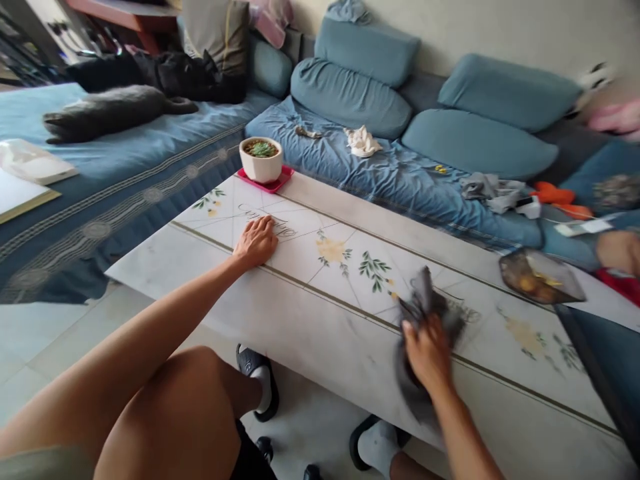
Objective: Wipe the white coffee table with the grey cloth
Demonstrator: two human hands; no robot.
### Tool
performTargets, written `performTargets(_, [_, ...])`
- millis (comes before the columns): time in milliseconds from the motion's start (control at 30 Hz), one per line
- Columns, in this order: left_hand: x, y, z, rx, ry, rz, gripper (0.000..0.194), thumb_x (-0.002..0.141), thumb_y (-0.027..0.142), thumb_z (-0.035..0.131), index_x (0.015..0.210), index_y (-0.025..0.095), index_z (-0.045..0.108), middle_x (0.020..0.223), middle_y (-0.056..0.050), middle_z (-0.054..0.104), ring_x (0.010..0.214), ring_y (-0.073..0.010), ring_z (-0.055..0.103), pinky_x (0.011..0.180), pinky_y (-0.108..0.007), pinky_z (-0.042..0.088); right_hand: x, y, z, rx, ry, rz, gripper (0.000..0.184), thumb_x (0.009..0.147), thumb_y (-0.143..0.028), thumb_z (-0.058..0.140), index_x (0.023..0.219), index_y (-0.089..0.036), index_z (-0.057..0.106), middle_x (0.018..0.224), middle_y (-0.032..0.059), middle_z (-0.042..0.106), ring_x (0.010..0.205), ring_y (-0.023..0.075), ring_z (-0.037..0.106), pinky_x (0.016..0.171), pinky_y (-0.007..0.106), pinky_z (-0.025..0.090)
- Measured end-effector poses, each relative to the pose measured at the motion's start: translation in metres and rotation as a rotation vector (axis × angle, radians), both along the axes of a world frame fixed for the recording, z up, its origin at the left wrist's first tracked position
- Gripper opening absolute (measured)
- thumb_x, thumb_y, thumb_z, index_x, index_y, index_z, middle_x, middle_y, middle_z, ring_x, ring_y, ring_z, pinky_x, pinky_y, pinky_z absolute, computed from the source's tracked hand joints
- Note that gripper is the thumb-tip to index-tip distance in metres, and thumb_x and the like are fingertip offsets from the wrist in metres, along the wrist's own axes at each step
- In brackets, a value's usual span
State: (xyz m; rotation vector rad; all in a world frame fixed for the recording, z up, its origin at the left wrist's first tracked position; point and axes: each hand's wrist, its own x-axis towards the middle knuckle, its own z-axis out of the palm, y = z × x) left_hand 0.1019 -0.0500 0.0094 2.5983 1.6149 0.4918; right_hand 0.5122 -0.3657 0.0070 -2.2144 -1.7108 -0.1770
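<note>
My right hand (429, 352) grips a crumpled dark grey cloth (425, 297) against the top of a long white table (320, 327). Part of the cloth hangs down toward the near edge, and hand and cloth are slightly blurred. Further left, my left hand (257, 240) rests palm down on the table's patterned strip, over some printed lettering, with nothing in it. Beyond that hand, a white pot with a small succulent (261, 160) stands on a pink-red saucer (273, 183) at the far left corner.
A clear bowl with yellowish contents (540, 277) and a dark flat object (607, 360) occupy the table's right end. Behind runs a blue sofa (320, 143) with cushions and scattered cloths. A grey cat (113, 113) lies on its left section. My knees are below the table's near edge.
</note>
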Motion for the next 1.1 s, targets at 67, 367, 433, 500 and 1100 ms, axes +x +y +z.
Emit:
performTargets(67, [-0.001,0.000,0.001,-0.012,0.018,0.000,0.064,0.107,0.031,0.037,0.165,0.007,0.049,0.176,-0.020,0.047,0.167,-0.0300,0.039,0.140,-0.048,0.029,-0.058,0.066,0.011,-0.025,-0.006,0.098,0.066,0.116,-0.044,0.031,0.136,0.001,0.075,0.132,0.0341,0.074,0.138,0.0440,0.065,0.118,0.060,0.050])
performTargets(367, [-0.002,0.013,-0.015,-0.144,0.119,0.070,0.077,0.111,0.047,0.023,0.178,0.009,0.031,0.187,-0.016,0.022,0.175,-0.0342,0.018,0.142,-0.062,0.017,-0.099,-0.073,-0.014,-0.102,-0.005,0.372,0.043,0.115,-0.045,0.057,0.153,-0.028,0.066,0.180,0.0021,0.042,0.166,0.0259,0.041,0.131,0.050,0.047])
performTargets(433, [-0.003,0.015,-0.020,-0.111,0.111,0.064,0.079,0.110,0.050,0.023,0.177,0.009,0.033,0.187,-0.016,0.023,0.175,-0.0343,0.018,0.143,-0.062,0.017,-0.024,-0.105,-0.014,-0.023,-0.063,0.164,0.048,0.115,-0.041,0.050,0.157,-0.022,0.063,0.172,0.0099,0.055,0.158,0.0301,0.052,0.120,0.053,0.057])
performTargets(500, [-0.003,0.016,-0.022,-0.088,0.104,0.061,0.081,0.109,0.052,0.023,0.177,0.008,0.034,0.186,-0.017,0.024,0.175,-0.0349,0.019,0.143,-0.062,0.017,0.043,-0.090,-0.004,-0.012,-0.053,-0.077,0.052,0.112,-0.042,0.045,0.150,-0.014,0.068,0.159,0.0195,0.066,0.148,0.0369,0.062,0.114,0.059,0.059])
performTargets(1100, [-0.005,0.018,-0.022,-0.104,0.167,0.135,0.088,0.100,0.061,0.018,0.183,0.033,0.004,0.186,0.004,0.025,0.176,-0.0197,0.014,0.143,-0.047,0.016,0.017,-0.063,-0.002,-0.065,0.025,0.025,0.055,0.111,-0.033,0.050,0.164,-0.022,0.058,0.171,0.0115,0.055,0.158,0.0308,0.052,0.125,0.056,0.052])
